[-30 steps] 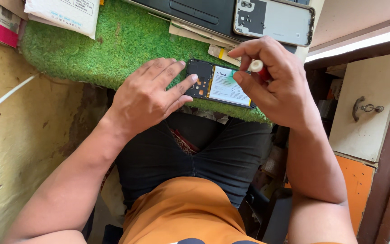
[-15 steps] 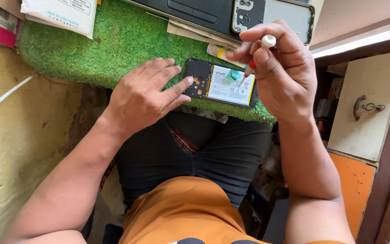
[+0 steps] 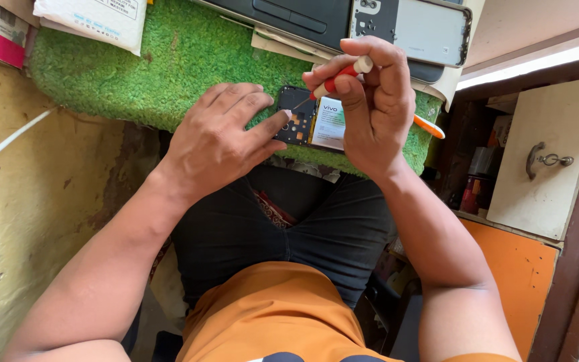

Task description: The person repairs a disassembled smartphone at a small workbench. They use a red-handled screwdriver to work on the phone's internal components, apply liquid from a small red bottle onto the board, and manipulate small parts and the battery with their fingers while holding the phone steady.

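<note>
1. The opened phone (image 3: pixel 315 123) is lying back-up at the near edge of the green turf mat (image 3: pixel 169 60), right over the person's lap. The left hand (image 3: pixel 219 144) is pressing flat beside it, the thumb touching the exposed board end, not wrapped around anything; if that thumb is easing off, the phone is probably sliding off the mat edge
2. The right hand (image 3: pixel 370 100) is pinching a red and white screwdriver (image 3: pixel 343 72), fingers closed tight on the handle, tip angling down toward the board end of the phone. Tilted like that, it's risking slipping out of a screw head and scratching the board or poking the battery next to it
3. Any screw coming loose is likely getting lost in the turf fibres near the phone
4. The grey phone back cover (image 3: pixel 430 30) is sitting on the mat's far side from the phone, partly overhanging a dark laptop (image 3: pixel 289 13), so a bump could be knocking it down
</note>
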`<control>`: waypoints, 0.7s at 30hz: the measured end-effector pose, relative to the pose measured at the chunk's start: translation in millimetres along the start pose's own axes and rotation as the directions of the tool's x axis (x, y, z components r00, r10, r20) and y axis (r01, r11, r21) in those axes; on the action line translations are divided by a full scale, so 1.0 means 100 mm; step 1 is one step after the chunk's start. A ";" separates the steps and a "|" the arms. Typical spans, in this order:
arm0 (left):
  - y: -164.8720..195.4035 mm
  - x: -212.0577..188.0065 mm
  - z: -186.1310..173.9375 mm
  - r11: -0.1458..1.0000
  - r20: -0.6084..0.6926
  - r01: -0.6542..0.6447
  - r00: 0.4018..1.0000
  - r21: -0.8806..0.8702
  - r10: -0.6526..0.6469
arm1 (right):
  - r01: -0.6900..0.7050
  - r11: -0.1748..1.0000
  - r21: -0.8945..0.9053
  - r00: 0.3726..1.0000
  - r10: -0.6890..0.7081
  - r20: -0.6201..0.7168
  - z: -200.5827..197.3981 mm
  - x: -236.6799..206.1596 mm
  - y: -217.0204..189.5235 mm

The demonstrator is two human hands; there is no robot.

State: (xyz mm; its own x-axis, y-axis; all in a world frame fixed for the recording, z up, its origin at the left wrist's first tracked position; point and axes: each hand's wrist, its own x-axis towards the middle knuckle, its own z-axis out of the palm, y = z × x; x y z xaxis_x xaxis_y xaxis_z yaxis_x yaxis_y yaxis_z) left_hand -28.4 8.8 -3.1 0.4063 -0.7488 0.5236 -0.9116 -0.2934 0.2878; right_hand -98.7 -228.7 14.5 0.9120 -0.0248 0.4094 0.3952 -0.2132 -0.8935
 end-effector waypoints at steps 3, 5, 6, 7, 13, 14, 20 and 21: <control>-0.01 0.00 0.00 1.000 -0.003 -0.008 1.000 -0.027 0.008 | 0.001 1.000 -0.010 1.000 -0.001 -0.005 0.02 0.01 0.03; 0.00 0.00 0.00 0.999 -0.005 -0.002 1.000 -0.032 0.002 | 0.000 1.000 -0.006 1.000 0.000 -0.002 0.03 0.01 0.04; 0.00 0.00 0.00 0.999 -0.006 0.000 1.000 -0.033 0.000 | -0.004 1.000 0.003 1.000 0.004 0.001 0.03 0.00 0.04; -0.01 0.00 0.00 0.999 -0.007 -0.001 1.000 -0.034 0.001 | -0.005 1.000 0.004 1.000 0.005 0.003 0.03 0.00 0.04; 0.00 0.00 -0.01 0.999 -0.009 0.003 1.000 -0.035 -0.003 | 0.012 1.000 -0.006 1.000 -0.012 0.012 0.02 0.00 0.03; 0.01 0.00 -0.01 0.999 -0.009 0.003 1.000 -0.032 -0.004 | 0.013 1.000 -0.006 1.000 -0.013 0.010 0.02 0.00 0.03; 0.00 0.00 -0.01 0.999 -0.004 0.003 1.000 -0.033 -0.003 | 0.020 1.000 -0.003 0.999 -0.020 0.028 0.02 0.01 0.04; 0.00 0.00 -0.01 1.000 -0.004 0.003 1.000 -0.031 -0.004 | 0.020 1.000 -0.012 0.999 -0.020 0.026 0.02 0.02 0.04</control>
State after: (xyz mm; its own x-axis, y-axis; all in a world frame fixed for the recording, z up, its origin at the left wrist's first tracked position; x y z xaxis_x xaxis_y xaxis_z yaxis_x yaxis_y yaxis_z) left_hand -28.7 9.6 -2.5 0.4099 -0.7451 0.5261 -0.9079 -0.2776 0.3141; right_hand -95.3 -227.8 11.0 0.9065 0.0045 0.4222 0.4122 -0.2256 -0.8827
